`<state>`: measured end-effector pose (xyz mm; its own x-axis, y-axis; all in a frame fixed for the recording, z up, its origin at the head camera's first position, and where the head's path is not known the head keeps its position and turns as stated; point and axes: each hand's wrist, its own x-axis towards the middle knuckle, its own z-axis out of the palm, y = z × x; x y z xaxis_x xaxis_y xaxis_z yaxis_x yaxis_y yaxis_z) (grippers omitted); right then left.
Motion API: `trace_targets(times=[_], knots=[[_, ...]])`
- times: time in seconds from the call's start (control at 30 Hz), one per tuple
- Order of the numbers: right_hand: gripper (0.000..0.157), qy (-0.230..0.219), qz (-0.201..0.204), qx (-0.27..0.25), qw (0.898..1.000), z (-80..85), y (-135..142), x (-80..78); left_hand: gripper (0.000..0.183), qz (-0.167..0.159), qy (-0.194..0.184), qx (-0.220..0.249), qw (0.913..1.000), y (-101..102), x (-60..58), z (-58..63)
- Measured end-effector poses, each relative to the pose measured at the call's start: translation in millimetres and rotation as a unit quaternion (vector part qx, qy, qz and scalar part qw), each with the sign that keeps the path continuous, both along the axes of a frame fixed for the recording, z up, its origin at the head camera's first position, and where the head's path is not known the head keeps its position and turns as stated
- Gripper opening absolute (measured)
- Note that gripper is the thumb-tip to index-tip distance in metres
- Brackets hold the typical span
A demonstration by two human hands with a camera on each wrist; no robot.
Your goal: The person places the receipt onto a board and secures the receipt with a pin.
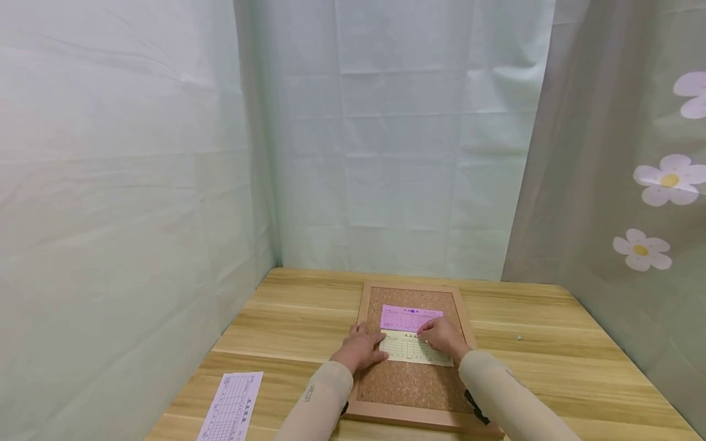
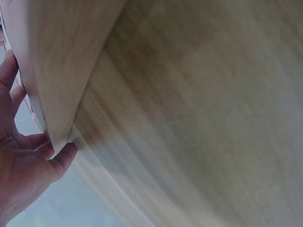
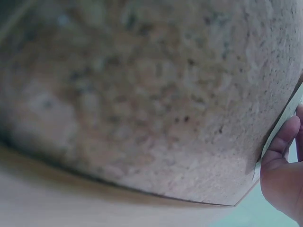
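Observation:
A pale yellow printed slip (image 1: 416, 351) lies across a wood-framed cork board (image 1: 410, 386), just below a pink slip (image 1: 394, 318) with a small purple-blue dot, apparently a push pin (image 1: 412, 311), at its top middle. My left hand (image 1: 358, 348) rests with spread fingers on the board's left frame and the yellow slip's left edge. At the yellow slip's upper middle, my right hand (image 1: 443, 337) pinches with thumb and fingertips a tiny thing that looks like a push pin, mostly hidden. The right wrist view shows the right thumb (image 3: 284, 137) close against the slip's edge.
The board lies on a wooden table (image 1: 298, 312). A pale lilac printed slip (image 1: 231, 407) lies at the table's left front. On the right is a tiny pale object (image 1: 518, 337). Curtains (image 1: 397, 153) hang around the back and sides.

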<state>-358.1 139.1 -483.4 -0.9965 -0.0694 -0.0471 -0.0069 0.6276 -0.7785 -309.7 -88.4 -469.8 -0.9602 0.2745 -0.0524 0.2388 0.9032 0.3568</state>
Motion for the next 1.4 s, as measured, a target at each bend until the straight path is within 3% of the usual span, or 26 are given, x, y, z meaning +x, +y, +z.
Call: trace_targets(times=[0.57, 0.83, 1.13, 1.4], knots=[[0.005, -0.006, -0.009, 0.020, 1.000, 0.5, -2, -0.8, 0.053, -0.001, -0.005, 0.013, 0.9999, 1, 3.4, 2.6], [0.005, 0.026, -0.018, 0.054, 0.998, 0.9, 1, 2.4, 0.053, 0.006, -0.008, 0.019, 0.9998, 0, 2.1, 1.6], [0.004, 0.051, -0.005, 0.040, 0.998, -4.0, 14, 3.1, 0.053, 0.005, -0.006, 0.023, 0.9997, -1, 0.6, -0.6], [0.004, 0.032, -0.015, 0.023, 0.999, 1.2, 20, 13.6, 0.053, 0.002, -0.007, 0.035, 0.9993, -2, 3.7, 2.6]])
